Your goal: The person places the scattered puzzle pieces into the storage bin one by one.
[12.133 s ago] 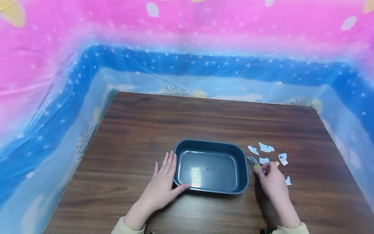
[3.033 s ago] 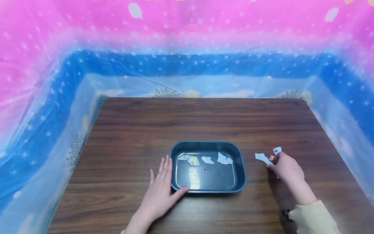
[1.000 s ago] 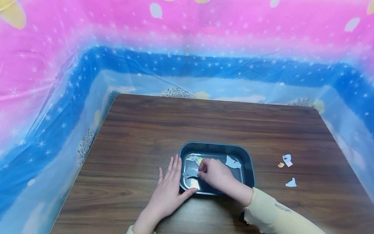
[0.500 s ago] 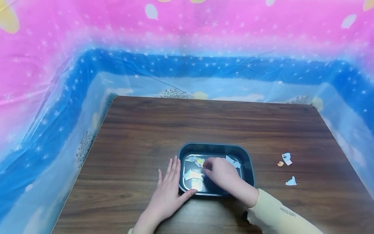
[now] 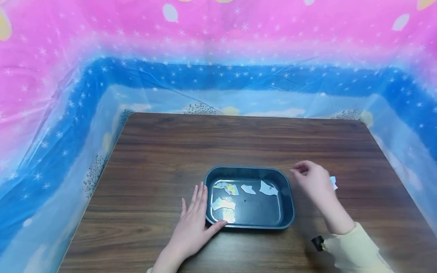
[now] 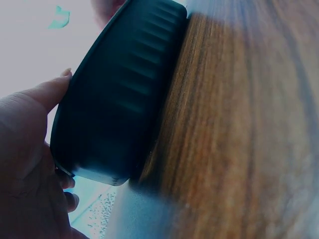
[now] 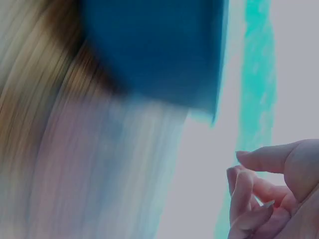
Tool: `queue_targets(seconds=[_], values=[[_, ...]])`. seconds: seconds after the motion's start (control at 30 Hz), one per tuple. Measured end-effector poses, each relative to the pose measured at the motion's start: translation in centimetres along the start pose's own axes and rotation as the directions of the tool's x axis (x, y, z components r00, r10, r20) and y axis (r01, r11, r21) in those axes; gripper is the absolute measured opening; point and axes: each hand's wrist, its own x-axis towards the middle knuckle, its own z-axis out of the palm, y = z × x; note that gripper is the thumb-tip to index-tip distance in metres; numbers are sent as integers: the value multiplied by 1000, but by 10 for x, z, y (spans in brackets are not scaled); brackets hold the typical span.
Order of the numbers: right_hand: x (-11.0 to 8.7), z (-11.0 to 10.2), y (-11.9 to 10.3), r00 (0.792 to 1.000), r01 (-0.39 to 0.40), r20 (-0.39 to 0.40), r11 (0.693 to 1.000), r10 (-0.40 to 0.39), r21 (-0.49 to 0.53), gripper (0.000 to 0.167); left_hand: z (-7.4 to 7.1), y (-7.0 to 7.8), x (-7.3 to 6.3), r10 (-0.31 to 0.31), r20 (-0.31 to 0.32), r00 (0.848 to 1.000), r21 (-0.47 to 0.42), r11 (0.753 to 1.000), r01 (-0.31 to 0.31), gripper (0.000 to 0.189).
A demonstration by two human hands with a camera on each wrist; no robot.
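Observation:
In the head view my left hand [image 5: 191, 227] rests against the left end of a dark grey-blue plastic tub [image 5: 250, 227]. Its fingers lie straight along the side, and the thumb is on the front rim. The left wrist view shows that thumb at the rim too, beside the tub's dark outer wall [image 6: 114, 99]. Just past the tub's right end, my right hand [image 5: 314, 182] hovers with loosely bent fingers, thumb near the index finger and nothing visible between them. Inside the tub lie a yellow-patterned paper scrap [image 5: 230, 189] and several whitish ones, including a front-left scrap [image 5: 223, 204].
A small white scrap [image 5: 334, 183] shows on the brown wooden table [image 5: 218, 140], partly behind the right hand. A black object [image 5: 318, 243] sits by the right sleeve [image 5: 358, 250]. Patterned pink and blue cloth [image 5: 218, 76] surrounds the table's back and sides.
Several scraps have come from the table into the tub, the front-left one most recently. My right hand has since left the tub toward the right; my left hand has stayed at its side.

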Motion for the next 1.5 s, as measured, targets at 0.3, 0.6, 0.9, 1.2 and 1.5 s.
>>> queue_targets(seconds=[0.3, 0.6, 0.9, 1.2, 1.5], values=[[24, -28, 112, 956, -266, 68, 942, 285, -206, 48, 0, -1, 0, 1, 0, 1000, 5, 1000, -1, 107], [23, -17, 143, 934, -300, 136, 933, 330, -198, 41, -1, -2, -3, -2, -4, 1000, 5, 1000, 2, 108], [27, -16, 140, 942, -265, 164, 948, 294, -174, 36, 1, -2, -4, -1, -11, 1000, 0, 1000, 1, 107], [27, -6, 137, 944, -314, 94, 948, 318, -48, 31, 0, -2, -4, -22, 8, 1000, -8, 1000, 22, 107], [17, -5, 99, 975, -188, -117, 982, 189, 19, 31, 0, 0, -1, -13, 7, 1000, -12, 1000, 13, 108]])
